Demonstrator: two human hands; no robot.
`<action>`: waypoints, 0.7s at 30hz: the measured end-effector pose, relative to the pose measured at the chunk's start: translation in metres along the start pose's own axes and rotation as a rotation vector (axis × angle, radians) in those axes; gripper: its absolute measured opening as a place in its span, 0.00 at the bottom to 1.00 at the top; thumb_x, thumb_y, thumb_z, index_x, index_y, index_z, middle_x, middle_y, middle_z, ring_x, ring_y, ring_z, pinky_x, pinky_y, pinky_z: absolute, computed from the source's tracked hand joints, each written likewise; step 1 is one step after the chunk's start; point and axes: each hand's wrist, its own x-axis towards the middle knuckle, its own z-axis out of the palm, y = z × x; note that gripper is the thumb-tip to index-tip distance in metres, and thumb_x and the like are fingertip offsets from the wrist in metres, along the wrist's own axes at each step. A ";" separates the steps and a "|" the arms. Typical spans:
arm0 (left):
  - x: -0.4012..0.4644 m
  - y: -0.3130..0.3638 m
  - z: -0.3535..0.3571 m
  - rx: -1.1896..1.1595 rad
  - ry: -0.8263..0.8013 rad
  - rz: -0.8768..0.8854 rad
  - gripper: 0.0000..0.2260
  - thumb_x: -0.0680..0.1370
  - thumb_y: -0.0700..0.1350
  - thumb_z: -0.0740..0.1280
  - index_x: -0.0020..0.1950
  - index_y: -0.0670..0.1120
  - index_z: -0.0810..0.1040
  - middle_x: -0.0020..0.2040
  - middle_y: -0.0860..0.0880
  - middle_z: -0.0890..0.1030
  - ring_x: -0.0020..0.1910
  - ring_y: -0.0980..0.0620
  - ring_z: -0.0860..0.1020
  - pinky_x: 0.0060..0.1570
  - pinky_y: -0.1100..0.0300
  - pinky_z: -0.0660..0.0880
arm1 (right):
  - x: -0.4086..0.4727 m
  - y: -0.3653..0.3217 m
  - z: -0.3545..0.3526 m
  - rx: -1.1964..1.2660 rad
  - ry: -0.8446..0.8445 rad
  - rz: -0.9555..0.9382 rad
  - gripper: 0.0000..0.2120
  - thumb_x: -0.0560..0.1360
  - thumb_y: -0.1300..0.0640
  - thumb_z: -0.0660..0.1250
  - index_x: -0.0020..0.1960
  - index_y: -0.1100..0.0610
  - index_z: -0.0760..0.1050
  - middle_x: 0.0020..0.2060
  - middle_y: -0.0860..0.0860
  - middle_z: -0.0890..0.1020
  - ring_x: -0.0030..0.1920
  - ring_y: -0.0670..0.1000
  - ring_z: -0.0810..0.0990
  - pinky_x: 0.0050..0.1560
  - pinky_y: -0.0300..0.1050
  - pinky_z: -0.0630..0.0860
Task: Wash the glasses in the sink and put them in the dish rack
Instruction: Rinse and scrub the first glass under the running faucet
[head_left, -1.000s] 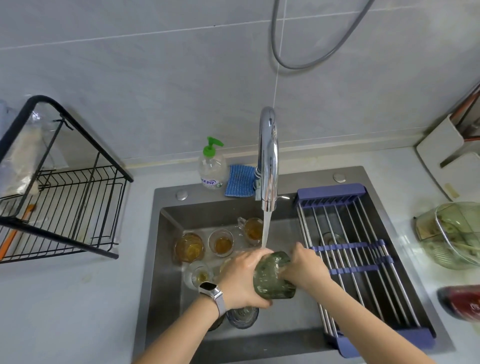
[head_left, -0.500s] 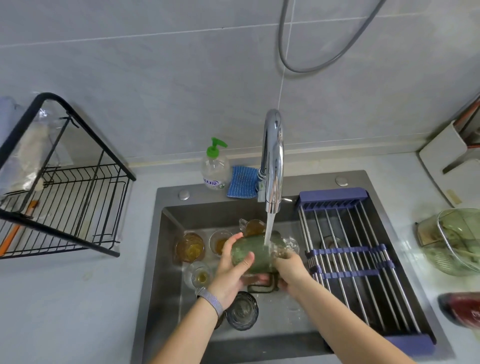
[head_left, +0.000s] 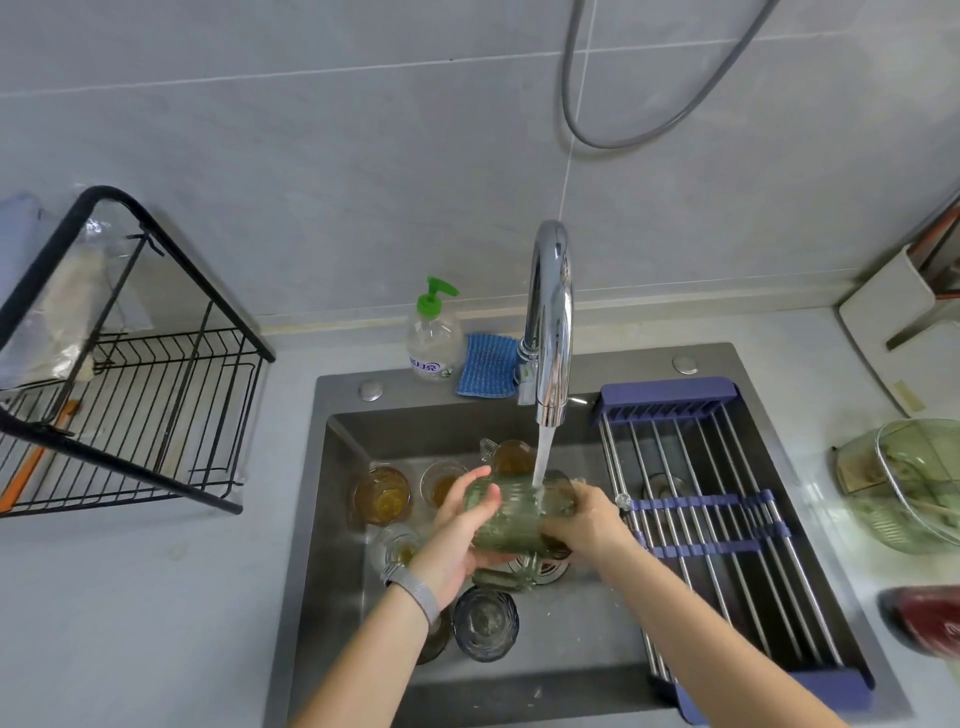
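A green ribbed glass mug (head_left: 522, 512) lies on its side under the running water from the chrome tap (head_left: 549, 322). My left hand (head_left: 460, 525) grips its base end and my right hand (head_left: 587, 522) holds its mouth end, over the dark sink (head_left: 322, 519). Its handle hangs below. Several glasses stand on the sink floor: amber-tinted ones (head_left: 382, 493) at the back left, a dark bluish glass (head_left: 484, 623) in front. The black wire dish rack (head_left: 156, 415) stands on the counter at the left.
A roll-up drainer with purple ends (head_left: 727, 509) spans the sink's right half. A soap bottle (head_left: 434, 338) and a blue cloth (head_left: 488, 366) sit behind the sink. A green glass bowl (head_left: 909, 483) and a red item (head_left: 924, 618) lie on the right counter.
The green mug went from upright and lower in the sink to lying sideways, raised under the stream. Both hands shifted their hold around it.
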 end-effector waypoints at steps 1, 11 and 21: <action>-0.001 0.000 0.003 0.011 -0.001 0.001 0.22 0.71 0.54 0.72 0.64 0.58 0.75 0.65 0.42 0.76 0.59 0.41 0.79 0.44 0.47 0.81 | 0.002 -0.001 0.002 -0.121 0.108 -0.036 0.08 0.73 0.64 0.69 0.42 0.52 0.77 0.37 0.47 0.81 0.44 0.52 0.81 0.48 0.45 0.79; -0.007 0.008 0.004 0.270 0.119 0.056 0.18 0.76 0.63 0.60 0.65 0.62 0.69 0.67 0.57 0.68 0.64 0.56 0.67 0.57 0.57 0.69 | 0.004 -0.012 0.002 -0.337 0.048 -0.053 0.05 0.74 0.58 0.67 0.39 0.55 0.76 0.37 0.52 0.82 0.40 0.53 0.82 0.45 0.49 0.82; -0.007 0.014 0.006 0.592 0.066 0.059 0.29 0.79 0.62 0.59 0.76 0.52 0.56 0.73 0.48 0.64 0.65 0.53 0.66 0.62 0.61 0.65 | 0.012 0.002 0.008 -0.226 0.119 -0.008 0.13 0.76 0.57 0.68 0.34 0.57 0.73 0.29 0.50 0.78 0.30 0.48 0.75 0.32 0.42 0.75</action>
